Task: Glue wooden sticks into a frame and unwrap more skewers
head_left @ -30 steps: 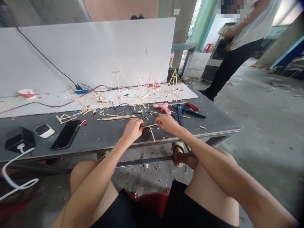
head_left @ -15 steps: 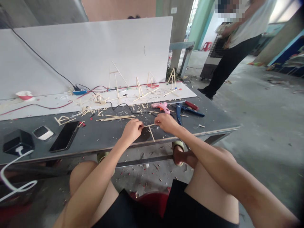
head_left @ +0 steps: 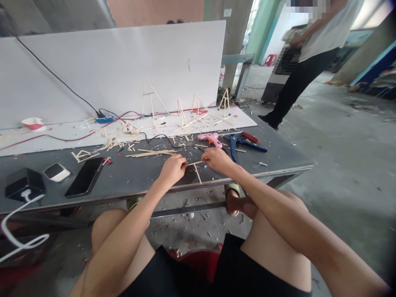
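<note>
Over the dark grey tabletop (head_left: 123, 177), your left hand (head_left: 173, 171) and right hand (head_left: 217, 160) pinched opposite ends of a thin pale wooden stick frame (head_left: 198, 174), steadying it between them.

**Flat, even daylight; wide-angle view bowed at the edges**
Daylight comes from the back, where a doorway (head_left: 252, 24) and a bright opening (head_left: 374, 24) at the top right corner burn out to white glare. The white foam board (head_left: 117, 70) is evenly lit, with no hard shadows, and the left hand (head_left: 173, 170) and right hand (head_left: 217, 161) cast only faint, soft shadows on the gray table (head_left: 278, 154). The table's front edge and the board's top edge curve and slant from strong lens distortion. The lower right corner falls dark, the concrete floor (head_left: 346, 136) softens toward the right edge, and a pixelated patch (head_left: 306, 8) blocks part of the top edge.
</note>
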### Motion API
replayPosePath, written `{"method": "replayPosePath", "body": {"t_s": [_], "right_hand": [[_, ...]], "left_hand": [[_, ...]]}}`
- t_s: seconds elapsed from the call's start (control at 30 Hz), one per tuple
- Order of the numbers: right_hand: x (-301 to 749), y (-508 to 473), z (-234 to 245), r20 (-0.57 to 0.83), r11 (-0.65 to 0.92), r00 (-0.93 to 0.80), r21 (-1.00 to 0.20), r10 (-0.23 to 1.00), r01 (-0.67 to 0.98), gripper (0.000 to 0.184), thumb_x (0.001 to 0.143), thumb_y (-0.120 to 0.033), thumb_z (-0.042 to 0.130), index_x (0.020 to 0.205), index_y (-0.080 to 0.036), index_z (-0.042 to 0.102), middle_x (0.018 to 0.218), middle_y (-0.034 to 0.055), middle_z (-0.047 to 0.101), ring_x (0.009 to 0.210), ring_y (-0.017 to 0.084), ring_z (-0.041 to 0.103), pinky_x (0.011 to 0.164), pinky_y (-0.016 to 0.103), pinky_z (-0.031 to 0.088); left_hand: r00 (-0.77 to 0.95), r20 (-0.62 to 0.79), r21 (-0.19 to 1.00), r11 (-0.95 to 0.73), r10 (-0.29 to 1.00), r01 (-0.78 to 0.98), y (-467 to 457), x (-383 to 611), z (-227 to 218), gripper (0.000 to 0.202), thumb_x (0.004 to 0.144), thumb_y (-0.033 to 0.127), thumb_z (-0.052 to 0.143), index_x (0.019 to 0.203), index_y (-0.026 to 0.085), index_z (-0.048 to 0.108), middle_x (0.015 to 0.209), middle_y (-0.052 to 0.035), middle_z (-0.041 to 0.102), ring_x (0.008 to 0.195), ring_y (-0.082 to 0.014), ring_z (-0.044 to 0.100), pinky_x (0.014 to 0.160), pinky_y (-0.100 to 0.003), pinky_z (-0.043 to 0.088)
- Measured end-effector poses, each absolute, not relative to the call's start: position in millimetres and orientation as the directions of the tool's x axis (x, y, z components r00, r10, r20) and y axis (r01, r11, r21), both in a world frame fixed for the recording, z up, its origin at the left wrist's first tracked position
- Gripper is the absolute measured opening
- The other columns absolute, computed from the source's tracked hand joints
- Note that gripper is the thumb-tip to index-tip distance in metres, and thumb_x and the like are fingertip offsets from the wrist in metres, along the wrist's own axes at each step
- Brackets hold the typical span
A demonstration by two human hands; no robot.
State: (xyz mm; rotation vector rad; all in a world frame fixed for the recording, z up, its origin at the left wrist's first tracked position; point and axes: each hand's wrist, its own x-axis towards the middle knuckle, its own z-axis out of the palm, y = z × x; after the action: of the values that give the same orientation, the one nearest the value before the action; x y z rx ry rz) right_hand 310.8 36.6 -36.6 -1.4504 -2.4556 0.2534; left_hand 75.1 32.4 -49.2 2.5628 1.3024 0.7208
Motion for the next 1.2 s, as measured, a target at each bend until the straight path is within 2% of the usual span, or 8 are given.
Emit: {"method": "replayPosePath", "body": {"t_s": [0.17, 0.33, 0.6, 1.2], "right_hand": [[309.6, 36.4, -36.2, 0.142, 0.498, -0.478, -0.282, 0.867, 0.820, 0.029, 0.076, -0.003, 0.053, 0.081, -0.017, 0.078, 0.090, 0.0069, 0.069, 0.081, 0.017, 0.056, 0.074, 0.028, 0.035], [307.0, 33.5, -39.8, 0.223, 0.496, -0.444, -0.338, 0.868, 0.800, 0.021, 0.085, -0.014, 0.059, 0.089, -0.017, 0.079, 0.092, 0.0068, 0.070, 0.083, 0.017, 0.058, 0.077, 0.027, 0.037], [306.2, 38.0, -47.6, 0.273, 0.567, -0.498, -0.340, 0.823, 0.750, 0.023, 0.079, -0.004, 0.057, 0.080, -0.015, 0.077, 0.085, 0.0069, 0.067, 0.075, 0.015, 0.056, 0.070, 0.027, 0.036], [303.4, 34.1, -46.6, 0.305, 0.563, -0.476, -0.359, 0.824, 0.744, 0.025, 0.077, -0.002, 0.055, 0.076, -0.015, 0.076, 0.081, 0.0061, 0.067, 0.074, 0.015, 0.055, 0.069, 0.027, 0.036]], "left_hand": [[0.492, 0.335, 0.383, -0.593, 0.804, 0.708, 33.1, 74.6, -50.8, 0.018, 0.083, 0.010, 0.059, 0.078, 0.018, 0.074, 0.080, -0.0088, 0.064, 0.078, -0.0233, 0.060, 0.073, -0.034, 0.046], [0.499, 0.328, 0.349, -0.593, 0.802, 0.726, 32.8, 75.1, -49.7, 0.018, 0.084, 0.011, 0.058, 0.081, 0.017, 0.075, 0.081, -0.0092, 0.065, 0.078, -0.0231, 0.061, 0.071, -0.033, 0.047], [0.506, 0.296, 0.303, -0.582, 0.810, 0.754, 30.9, 76.8, -46.5, 0.018, 0.086, 0.011, 0.058, 0.083, 0.017, 0.075, 0.082, -0.0069, 0.066, 0.079, -0.0206, 0.063, 0.071, -0.031, 0.047], [0.545, 0.290, 0.291, -0.615, 0.787, 0.733, 34.7, 77.5, -47.1, 0.021, 0.087, 0.008, 0.058, 0.083, 0.016, 0.078, 0.081, -0.0066, 0.066, 0.077, -0.0199, 0.063, 0.070, -0.030, 0.046]]}}
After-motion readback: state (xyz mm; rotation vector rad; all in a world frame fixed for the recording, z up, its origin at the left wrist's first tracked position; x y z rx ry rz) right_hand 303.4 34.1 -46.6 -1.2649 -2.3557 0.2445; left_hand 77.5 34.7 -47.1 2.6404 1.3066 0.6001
